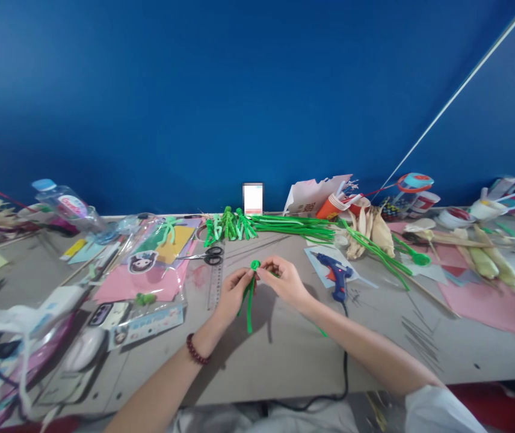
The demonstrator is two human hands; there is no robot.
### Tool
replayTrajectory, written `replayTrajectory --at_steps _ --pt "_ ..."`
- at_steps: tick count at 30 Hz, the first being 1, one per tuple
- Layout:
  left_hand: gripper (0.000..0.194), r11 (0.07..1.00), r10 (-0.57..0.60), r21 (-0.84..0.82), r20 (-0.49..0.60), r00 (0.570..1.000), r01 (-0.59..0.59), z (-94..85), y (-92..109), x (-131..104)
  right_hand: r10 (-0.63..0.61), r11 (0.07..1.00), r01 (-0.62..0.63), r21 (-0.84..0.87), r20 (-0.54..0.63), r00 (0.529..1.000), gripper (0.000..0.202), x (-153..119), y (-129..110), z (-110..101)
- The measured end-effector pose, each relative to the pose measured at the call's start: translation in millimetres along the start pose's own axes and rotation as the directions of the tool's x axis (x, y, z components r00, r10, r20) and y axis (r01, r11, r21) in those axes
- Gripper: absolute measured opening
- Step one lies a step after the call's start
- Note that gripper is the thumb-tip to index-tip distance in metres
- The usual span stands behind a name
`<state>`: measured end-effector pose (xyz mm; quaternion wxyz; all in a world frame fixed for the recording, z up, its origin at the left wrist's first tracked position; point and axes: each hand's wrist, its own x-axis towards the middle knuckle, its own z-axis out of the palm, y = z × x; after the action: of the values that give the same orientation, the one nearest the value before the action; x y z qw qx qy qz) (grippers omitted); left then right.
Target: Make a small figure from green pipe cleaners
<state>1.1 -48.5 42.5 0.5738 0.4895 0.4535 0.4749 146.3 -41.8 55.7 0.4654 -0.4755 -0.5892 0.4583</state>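
Note:
Over the middle of the table, a green pipe cleaner is coiled into a small round head, with loose strands hanging beneath it. My left hand pinches it from the left, just under the coil. From the right, my right hand grips the same piece, its fingers curled at the coil. Behind my hands stand several finished-looking green pipe cleaner figures, beside a bundle of straight green pipe cleaners. Black-handled scissors lie to the left of my hands, near a clear ruler.
A blue glue gun rests on a white sheet at right, its black cord running off the front edge. Dried husks and pink paper lie farther right. At left are a plastic bag, a bottle and a white mouse.

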Motion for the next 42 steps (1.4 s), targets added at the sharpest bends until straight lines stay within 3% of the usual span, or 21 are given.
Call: replayTrajectory --at_steps 7,13,15,17,21,25,33,37,39,42 --pt "0.027 0.944 -0.101 -0.31 0.064 0.993 0.116 1.3 -1.2 1.6 0.12 0.981 -0.121 0.15 0.017 0.993 0.028 5.4 6.5 0.5" --pt "0.027 0.864 -0.152 -0.436 0.255 0.955 0.254 0.4 -2.4 4.1 0.126 0.955 -0.139 0.263 0.066 0.99 0.03 3.6 -2.4 2.3" --pt "0.027 0.863 -0.167 -0.429 0.256 0.952 0.267 0.6 -2.6 4.1 0.116 0.957 -0.127 0.261 0.057 0.992 0.028 3.0 -2.8 2.6" --pt "0.029 0.904 -0.158 -0.367 0.191 0.969 0.22 1.3 -1.8 3.8 0.099 0.973 -0.099 0.21 0.012 0.995 0.026 2.8 -1.2 2.1" --pt "0.025 0.992 -0.004 -0.13 -0.005 1.0 0.003 3.6 1.6 2.8 0.014 1.0 -0.014 -0.003 -0.106 0.994 0.019 2.2 0.6 0.1" --pt "0.027 0.996 0.087 -0.012 -0.06 0.994 -0.088 3.8 0.4 2.6 -0.014 0.998 0.009 -0.055 -0.095 0.995 0.015 0.4 -2.9 -0.6" --pt "0.028 0.992 0.123 0.046 -0.079 0.989 -0.12 1.5 -1.8 2.5 -0.058 0.998 0.057 -0.006 -0.042 0.997 0.014 0.3 -0.8 -0.1" --pt "0.026 0.986 0.157 0.075 -0.071 0.985 -0.151 2.6 -0.1 2.4 0.036 0.992 -0.038 0.122 0.019 0.999 0.019 2.6 3.6 -0.9" --pt "0.028 0.991 0.131 0.047 -0.056 0.99 -0.129 2.7 0.2 3.2 0.098 0.968 -0.111 0.224 0.071 0.993 0.025 4.2 4.6 -1.1" --pt "0.032 0.996 0.007 -0.094 0.013 1.0 -0.006 1.9 0.3 4.9 0.135 0.931 -0.165 0.326 0.113 0.984 0.034 6.7 5.4 -1.0"
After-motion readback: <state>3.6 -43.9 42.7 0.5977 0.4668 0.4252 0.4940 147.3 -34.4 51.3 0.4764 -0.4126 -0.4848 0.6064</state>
